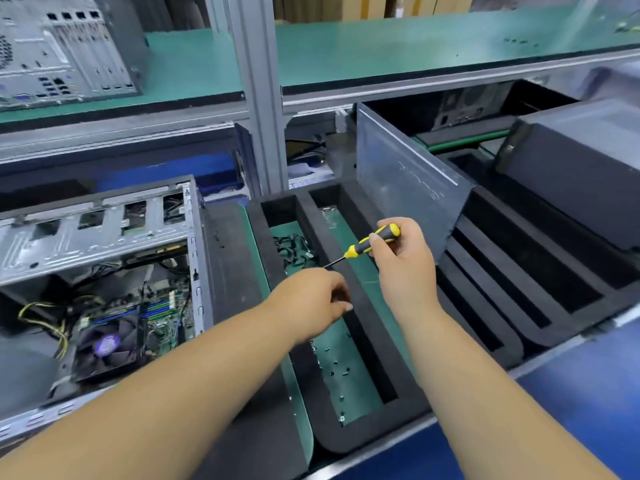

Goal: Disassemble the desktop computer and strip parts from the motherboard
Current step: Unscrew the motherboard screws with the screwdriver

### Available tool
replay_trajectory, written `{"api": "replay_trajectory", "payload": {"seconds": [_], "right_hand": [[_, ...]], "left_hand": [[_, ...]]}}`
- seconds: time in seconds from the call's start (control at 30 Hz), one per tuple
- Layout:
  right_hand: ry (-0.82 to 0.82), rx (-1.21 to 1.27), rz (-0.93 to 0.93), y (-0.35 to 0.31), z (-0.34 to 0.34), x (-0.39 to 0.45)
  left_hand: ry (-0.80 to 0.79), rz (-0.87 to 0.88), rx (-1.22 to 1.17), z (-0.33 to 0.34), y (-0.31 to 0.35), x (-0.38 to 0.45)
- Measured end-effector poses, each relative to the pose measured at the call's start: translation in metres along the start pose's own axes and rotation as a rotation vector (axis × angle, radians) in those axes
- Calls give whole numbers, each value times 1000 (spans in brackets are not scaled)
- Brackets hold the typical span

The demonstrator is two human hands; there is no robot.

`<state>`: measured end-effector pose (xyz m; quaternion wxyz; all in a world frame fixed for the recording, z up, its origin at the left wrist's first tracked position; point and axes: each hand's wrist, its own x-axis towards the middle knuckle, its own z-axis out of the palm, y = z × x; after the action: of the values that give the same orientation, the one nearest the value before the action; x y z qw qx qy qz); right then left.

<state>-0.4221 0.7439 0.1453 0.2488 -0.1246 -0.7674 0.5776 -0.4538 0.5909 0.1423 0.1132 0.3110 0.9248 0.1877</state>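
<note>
An open desktop case [104, 258] lies on its side at the left, showing the motherboard [162, 313], a CPU fan [105, 344] and yellow cables. My right hand [403, 261] grips a yellow-and-black screwdriver [374, 242] above the black foam sorting tray [367, 434], its tip pointing down-left. My left hand [311, 306] hovers over a tray compartment that holds several small screws [334, 367], fingers curled downward; whether it holds a screw cannot be told.
A grey side panel [401, 178] stands tilted in the tray. Black cables [294, 251] lie in the far compartment. A dark case [581, 181] sits at the right. Another computer case [62, 46] stands on the green upper shelf [381, 46].
</note>
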Motion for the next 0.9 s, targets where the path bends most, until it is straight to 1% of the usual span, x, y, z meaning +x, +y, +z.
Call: {"api": "replay_trajectory", "payload": {"seconds": [0.17, 0.33, 0.47, 0.53, 0.57, 0.63, 0.77, 0.83, 0.9], "right_hand": [[-59, -6, -36, -10, 9, 5], [-119, 51, -111, -35, 32, 2], [-189, 89, -160, -59, 63, -4], [-224, 105, -189, -70, 82, -9], [-247, 107, -199, -75, 91, -11], [-298, 97, -208, -81, 110, -16], [-390, 17, -250, -88, 144, -26], [-426, -68, -282, -90, 160, -30], [-465, -237, -340, -91, 174, -30]], "left_hand": [[134, -22, -61, -30, -12, -4], [282, -72, -167, -72, -40, -24], [403, -205, -269, -100, -83, -50], [436, -292, -298, -110, -108, -65], [432, -338, -301, -114, -121, -72], [374, -415, -287, -119, -145, -84], [138, -520, -154, -119, -178, -101], [23, -512, -137, -117, -188, -104], [-85, -468, -111, -116, -193, -102]]}}
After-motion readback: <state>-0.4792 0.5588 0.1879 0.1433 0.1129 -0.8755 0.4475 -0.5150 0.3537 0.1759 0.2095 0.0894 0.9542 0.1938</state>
